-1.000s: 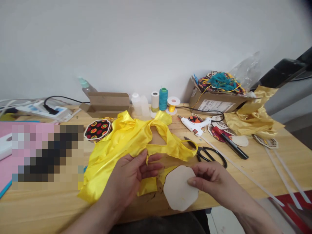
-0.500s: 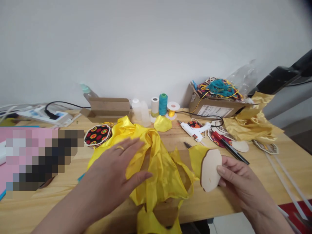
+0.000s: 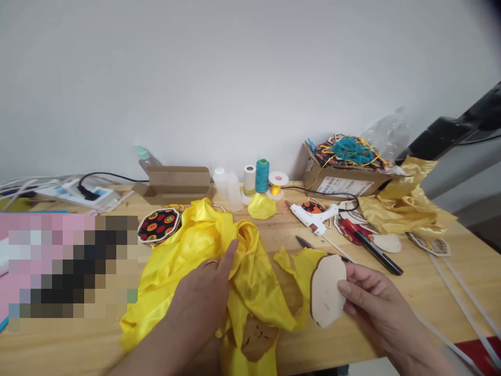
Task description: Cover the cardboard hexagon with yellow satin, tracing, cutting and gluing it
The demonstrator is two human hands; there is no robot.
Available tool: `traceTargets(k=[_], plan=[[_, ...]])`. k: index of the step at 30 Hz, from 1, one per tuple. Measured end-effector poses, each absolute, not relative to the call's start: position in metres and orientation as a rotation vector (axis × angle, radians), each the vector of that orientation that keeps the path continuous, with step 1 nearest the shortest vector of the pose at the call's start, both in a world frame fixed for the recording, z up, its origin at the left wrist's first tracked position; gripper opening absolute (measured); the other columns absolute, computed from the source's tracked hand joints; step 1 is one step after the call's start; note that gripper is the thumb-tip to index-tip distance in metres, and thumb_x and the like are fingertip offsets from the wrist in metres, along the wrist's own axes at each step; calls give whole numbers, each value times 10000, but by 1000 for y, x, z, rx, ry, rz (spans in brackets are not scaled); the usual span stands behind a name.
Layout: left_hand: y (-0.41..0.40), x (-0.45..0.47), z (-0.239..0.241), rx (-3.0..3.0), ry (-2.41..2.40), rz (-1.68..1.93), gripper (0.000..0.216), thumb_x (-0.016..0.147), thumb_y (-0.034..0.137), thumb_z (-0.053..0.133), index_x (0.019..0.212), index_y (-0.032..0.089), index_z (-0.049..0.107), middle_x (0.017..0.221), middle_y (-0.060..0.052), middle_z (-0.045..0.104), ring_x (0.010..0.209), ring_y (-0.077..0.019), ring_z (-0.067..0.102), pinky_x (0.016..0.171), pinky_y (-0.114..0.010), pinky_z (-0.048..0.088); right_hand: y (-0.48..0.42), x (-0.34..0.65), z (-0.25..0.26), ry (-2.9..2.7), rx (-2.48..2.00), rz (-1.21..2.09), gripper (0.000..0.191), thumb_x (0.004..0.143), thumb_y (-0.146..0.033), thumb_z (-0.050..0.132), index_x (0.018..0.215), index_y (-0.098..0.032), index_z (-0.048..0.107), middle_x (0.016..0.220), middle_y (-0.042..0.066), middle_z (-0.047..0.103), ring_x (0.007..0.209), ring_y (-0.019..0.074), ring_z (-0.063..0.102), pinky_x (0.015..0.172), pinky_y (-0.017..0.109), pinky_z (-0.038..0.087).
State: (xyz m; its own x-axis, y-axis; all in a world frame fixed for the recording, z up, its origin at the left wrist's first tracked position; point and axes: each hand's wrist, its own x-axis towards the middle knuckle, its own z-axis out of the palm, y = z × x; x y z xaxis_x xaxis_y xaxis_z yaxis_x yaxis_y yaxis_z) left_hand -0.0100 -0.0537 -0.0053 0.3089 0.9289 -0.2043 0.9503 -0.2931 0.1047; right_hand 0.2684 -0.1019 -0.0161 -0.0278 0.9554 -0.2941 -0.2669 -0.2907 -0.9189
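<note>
Left hand [image 3: 203, 292] drawn in over cloth [image 3: 207, 235]; panel [image 3: 329, 292] shifted slightly left

Right hand [image 3: 370, 297] pinches the panel by its right edge, thumb in front, holding it over the table [image 3: 66, 350] toward the front edge, right of centre. Yellow cloth adjoins the panel's left edge; attachment cannot be determined. Left hand is palm down at the cloth, forefinger extended; its thumb, spread half a second ago, is out of sight, so any grip is unconfirmed. Assessment: arranging the folds appears to be the present step, panel held aside. Scissors [image 3: 303, 242] lie partly hidden beyond the panel.
</note>
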Motion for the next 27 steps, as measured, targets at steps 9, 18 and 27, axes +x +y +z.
traceTargets(k=[9,18,27], plan=[[-61,-35,19,1717,1340,838,161,733,181,435,617,243,528,984,-64,733,1016,-281,624,880,-403,480,-103,268,-17,-842,-1222,1500,291,689,-411,820,670,-147,699,563,-3,555,479,60,342,456,195,266],[-36,-34,3,1898,1845,587,696,822,479,531,1427,179,362,1415,-165,503,1243,-350,514,958,-458,441,-103,267,-19,-809,-1203,1515,270,692,-391,823,681,-146,709,571,-1,566,484,57,347,454,187,266],[-29,-30,-7,2148,2026,-70,516,932,271,293,1352,-9,403,1156,-274,635,1069,-385,636,819,-472,492,-104,266,-18,-816,-1208,1524,267,684,-397,825,679,-154,714,572,-1,572,477,64,344,464,199,280]])
